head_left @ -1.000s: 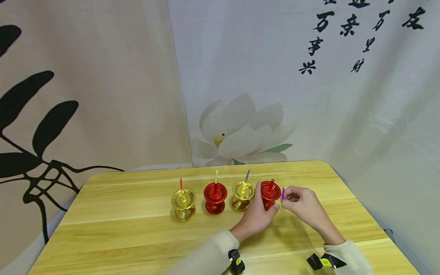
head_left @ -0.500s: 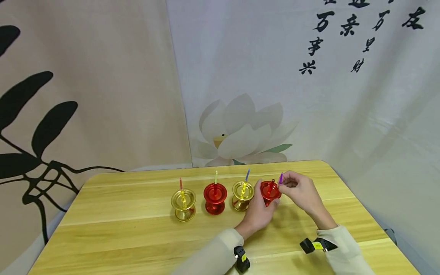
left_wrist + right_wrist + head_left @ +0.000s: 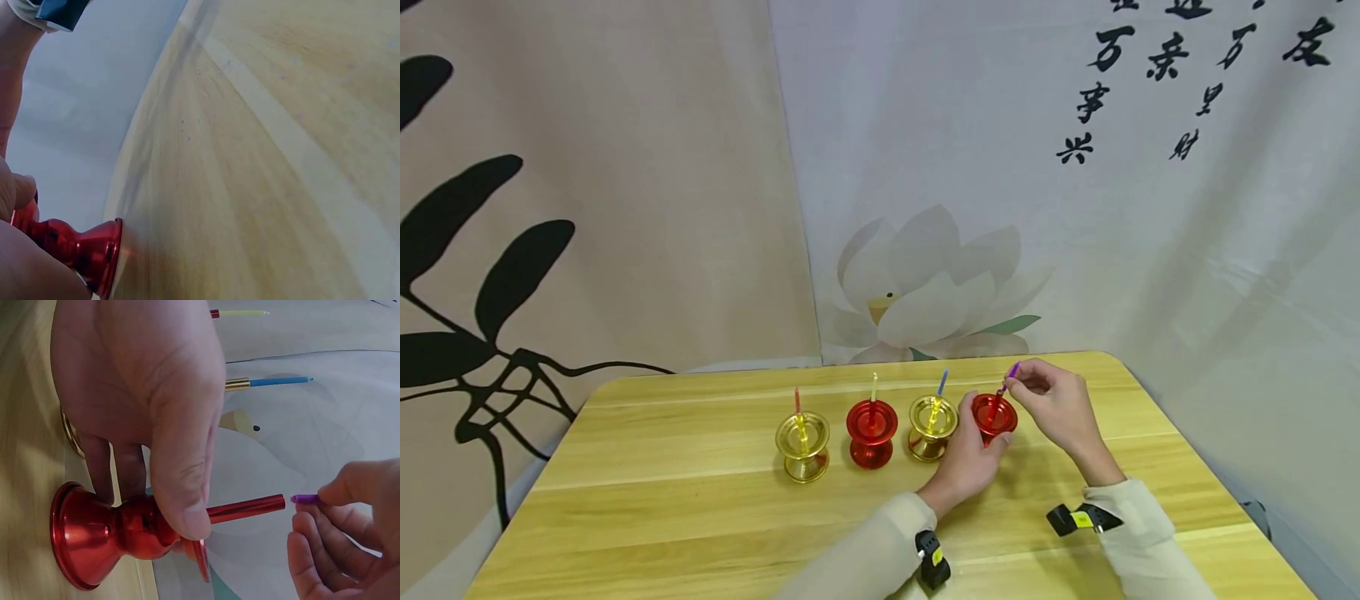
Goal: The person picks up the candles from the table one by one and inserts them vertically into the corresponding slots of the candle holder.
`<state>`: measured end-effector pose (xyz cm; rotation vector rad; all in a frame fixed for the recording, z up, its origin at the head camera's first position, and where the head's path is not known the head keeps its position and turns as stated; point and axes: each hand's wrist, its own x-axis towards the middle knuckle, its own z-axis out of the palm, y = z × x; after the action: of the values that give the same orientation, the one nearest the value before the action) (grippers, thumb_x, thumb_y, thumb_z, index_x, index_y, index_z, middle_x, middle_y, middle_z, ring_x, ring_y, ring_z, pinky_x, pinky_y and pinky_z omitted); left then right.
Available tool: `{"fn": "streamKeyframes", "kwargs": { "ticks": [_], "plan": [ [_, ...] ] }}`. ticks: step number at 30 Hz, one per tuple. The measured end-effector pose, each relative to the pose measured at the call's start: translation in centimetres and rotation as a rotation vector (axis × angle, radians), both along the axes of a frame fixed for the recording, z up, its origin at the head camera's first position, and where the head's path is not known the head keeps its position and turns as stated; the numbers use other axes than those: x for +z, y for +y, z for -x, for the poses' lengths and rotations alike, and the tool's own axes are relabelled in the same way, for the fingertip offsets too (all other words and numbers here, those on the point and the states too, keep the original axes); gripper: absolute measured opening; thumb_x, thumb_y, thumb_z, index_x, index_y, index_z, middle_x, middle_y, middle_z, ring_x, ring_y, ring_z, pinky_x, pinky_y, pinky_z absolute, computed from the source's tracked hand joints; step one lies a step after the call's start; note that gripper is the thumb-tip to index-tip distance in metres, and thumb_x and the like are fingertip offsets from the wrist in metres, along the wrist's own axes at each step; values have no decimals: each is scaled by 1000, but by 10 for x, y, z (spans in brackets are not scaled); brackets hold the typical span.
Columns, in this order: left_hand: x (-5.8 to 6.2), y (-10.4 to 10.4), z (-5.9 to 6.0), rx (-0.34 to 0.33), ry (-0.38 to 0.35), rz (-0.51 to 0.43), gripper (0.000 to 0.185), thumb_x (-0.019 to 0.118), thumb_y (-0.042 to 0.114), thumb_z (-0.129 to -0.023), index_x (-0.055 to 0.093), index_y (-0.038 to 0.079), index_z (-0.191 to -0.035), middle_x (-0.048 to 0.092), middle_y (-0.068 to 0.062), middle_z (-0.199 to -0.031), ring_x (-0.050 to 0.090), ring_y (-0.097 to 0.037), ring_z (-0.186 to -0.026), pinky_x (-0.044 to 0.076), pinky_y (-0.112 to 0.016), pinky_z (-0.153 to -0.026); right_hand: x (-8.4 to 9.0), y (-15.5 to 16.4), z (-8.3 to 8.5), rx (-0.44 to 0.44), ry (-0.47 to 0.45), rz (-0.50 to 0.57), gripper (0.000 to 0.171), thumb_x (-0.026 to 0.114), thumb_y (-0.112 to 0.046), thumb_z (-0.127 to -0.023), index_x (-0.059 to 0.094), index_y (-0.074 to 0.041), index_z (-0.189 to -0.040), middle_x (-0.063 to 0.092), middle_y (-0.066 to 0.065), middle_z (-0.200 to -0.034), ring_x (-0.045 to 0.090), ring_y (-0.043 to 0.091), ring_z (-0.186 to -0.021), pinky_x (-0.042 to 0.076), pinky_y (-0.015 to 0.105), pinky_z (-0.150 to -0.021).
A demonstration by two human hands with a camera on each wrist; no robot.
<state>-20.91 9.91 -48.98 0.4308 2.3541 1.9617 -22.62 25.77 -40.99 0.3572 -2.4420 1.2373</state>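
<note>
My left hand [image 3: 964, 467] grips a shiny red candlestick [image 3: 996, 427] at the right end of a row. In the right wrist view, its thumb presses just under the drip dish, and the flared red base [image 3: 87, 540] stands upright on the table. A thin purple candle [image 3: 306, 499] is pinched between the thumb and forefinger of my right hand [image 3: 1060, 407]. The candle's lower end lines up with the mouth of the red tube [image 3: 250, 508], a small gap apart. Most of the candle is hidden by the fingers. The left wrist view catches only part of the candlestick [image 3: 94, 253].
Left of the hands stand a gold candlestick [image 3: 928, 448] with a blue candle, a red one [image 3: 871, 454] with a yellow-green candle and a gold one [image 3: 806, 468] with a red candle. The wooden table [image 3: 685, 517] meets a printed curtain [image 3: 700, 208] behind.
My right hand has risen with the purple candle from beside the red candlestick to over its tube. My left hand keeps its grip there, shifting only slightly.
</note>
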Motion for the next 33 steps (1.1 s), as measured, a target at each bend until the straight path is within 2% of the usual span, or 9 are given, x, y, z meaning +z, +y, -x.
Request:
{"fn": "streamKeyframes", "kwargs": {
  "ticks": [9,15,18,23,26,33],
  "plan": [
    [-3,1,3,-8,58,-19,72,71,18,-107,30,3,-164,57,-25,-152,58,-36,-142,46,-52,-120,-2,-1,3,-7,17,-32,5,76,-4,-100,80,-3,-97,80,6,-91,74,12,-84,55,11,-76],
    [-15,4,10,11,90,-5,72,72,22,-107,30,5,-164,58,-21,-151,59,-31,-140,47,-47,-119,-3,-1,4,-4,19,-46,7,76,-5,-101,80,-1,-97,80,6,-90,75,14,-83,55,12,-75],
    [-17,5,10,11,87,4,73,72,21,-108,29,6,-164,58,-21,-151,59,-30,-140,47,-45,-119,-3,-1,5,0,14,-53,5,76,-4,-100,80,-1,-97,80,5,-89,75,15,-82,55,13,-73],
    [-5,1,6,-11,58,-23,73,72,18,-107,29,3,-164,56,-24,-152,57,-36,-142,45,-50,-121,-4,-1,5,5,14,-69,5,76,-3,-98,80,-2,-98,80,5,-88,75,17,-80,56,16,-72],
    [0,1,5,-13,21,-23,73,72,16,-107,28,4,-165,55,-23,-154,56,-35,-144,43,-49,-122,-4,-1,6,3,25,-82,4,76,-2,-98,81,-2,-98,80,4,-88,75,19,-80,56,16,-72],
    [0,1,3,-11,-5,-10,72,71,17,-108,29,6,-165,55,-18,-154,56,-31,-144,43,-46,-122,-7,-1,6,11,70,-110,9,77,3,-95,81,-5,-96,80,3,-88,77,23,-80,58,19,-72]
  ]
}}
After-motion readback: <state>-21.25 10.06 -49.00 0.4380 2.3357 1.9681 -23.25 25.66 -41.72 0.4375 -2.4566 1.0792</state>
